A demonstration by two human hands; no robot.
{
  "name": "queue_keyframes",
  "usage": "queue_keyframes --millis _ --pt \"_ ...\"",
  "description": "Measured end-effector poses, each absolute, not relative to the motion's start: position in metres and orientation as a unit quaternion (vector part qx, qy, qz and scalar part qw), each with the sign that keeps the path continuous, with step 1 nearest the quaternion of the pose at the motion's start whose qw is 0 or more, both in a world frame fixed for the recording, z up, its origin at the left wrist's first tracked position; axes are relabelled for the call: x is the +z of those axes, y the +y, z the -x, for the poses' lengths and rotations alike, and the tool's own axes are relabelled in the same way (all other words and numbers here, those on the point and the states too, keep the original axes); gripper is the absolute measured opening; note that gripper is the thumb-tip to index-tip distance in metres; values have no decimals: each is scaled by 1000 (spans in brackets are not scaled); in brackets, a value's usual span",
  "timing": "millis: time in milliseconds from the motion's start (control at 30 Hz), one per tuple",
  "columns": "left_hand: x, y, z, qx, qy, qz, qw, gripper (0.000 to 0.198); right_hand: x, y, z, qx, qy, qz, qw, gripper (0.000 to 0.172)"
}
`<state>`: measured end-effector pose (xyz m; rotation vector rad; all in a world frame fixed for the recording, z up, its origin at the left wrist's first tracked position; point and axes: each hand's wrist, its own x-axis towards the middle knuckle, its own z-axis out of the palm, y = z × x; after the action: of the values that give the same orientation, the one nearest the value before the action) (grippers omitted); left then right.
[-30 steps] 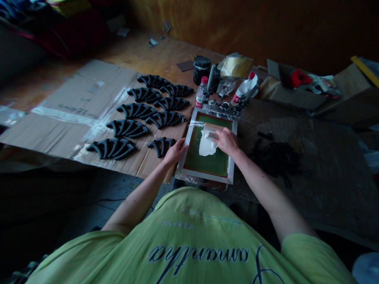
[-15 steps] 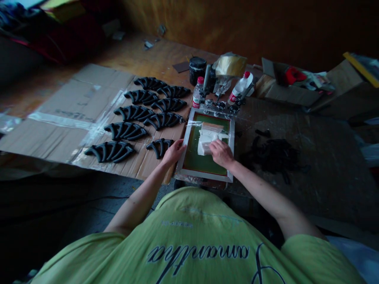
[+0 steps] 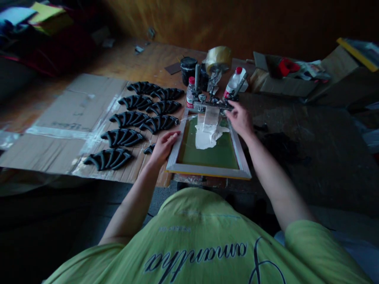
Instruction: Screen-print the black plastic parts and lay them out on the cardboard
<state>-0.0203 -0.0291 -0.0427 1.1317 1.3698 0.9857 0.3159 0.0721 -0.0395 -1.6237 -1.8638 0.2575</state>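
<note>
A screen printing frame (image 3: 207, 169) with a green mesh is tilted, its front edge raised off the table. My left hand (image 3: 165, 146) grips the frame's left side. White ink (image 3: 204, 140) lies in a patch on the mesh, and a squeegee (image 3: 211, 118) rests at the far end, leaning toward the hinge clamp (image 3: 214, 105). My right hand (image 3: 241, 120) is off the squeegee, fingers apart, beside the frame's far right corner and close to the clamp.
Rows of black curved parts (image 3: 109, 158) lie on cardboard (image 3: 74, 102) to the left. Behind the clamp are two bottles (image 3: 190, 92), a black tub (image 3: 188, 69) and a tape roll (image 3: 218, 59). Dark parts (image 3: 281, 146) are heaped at right, near an open carton (image 3: 287, 85).
The frame's front edge has risen. My right hand has let go of the squeegee, now at the frame's far end, and moved toward the clamp. My left hand stays at the left side.
</note>
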Motion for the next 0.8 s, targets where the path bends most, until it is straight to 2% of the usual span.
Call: queue_keyframes --millis 133,267,400,467,567,600,700,800 --pt "3 7 3 545 502 -471 479 53 -70 50 -355 120 -607 716 322 30" --pt "27 57 -11 563 495 -483 452 62 -115 0 -314 150 -696 667 220 29" --pt "15 50 -23 581 515 -448 444 61 -126 -25 -265 93 -759 634 112 21" --pt "-6 16 -32 508 530 -433 523 61 -117 -29 -251 106 -738 661 84 18" --pt "-44 -44 -48 255 545 -392 696 65 -99 -40 -226 120 -713 681 115 21" --pt "-56 -60 -52 240 541 -367 718 65 -94 -46 -216 122 -724 665 138 20" --pt "-79 -81 -53 308 547 -296 720 63 -90 -60 -196 152 -803 542 195 14" --pt "-91 -72 -23 371 589 -293 655 59 -102 -56 -227 168 -830 480 228 18"
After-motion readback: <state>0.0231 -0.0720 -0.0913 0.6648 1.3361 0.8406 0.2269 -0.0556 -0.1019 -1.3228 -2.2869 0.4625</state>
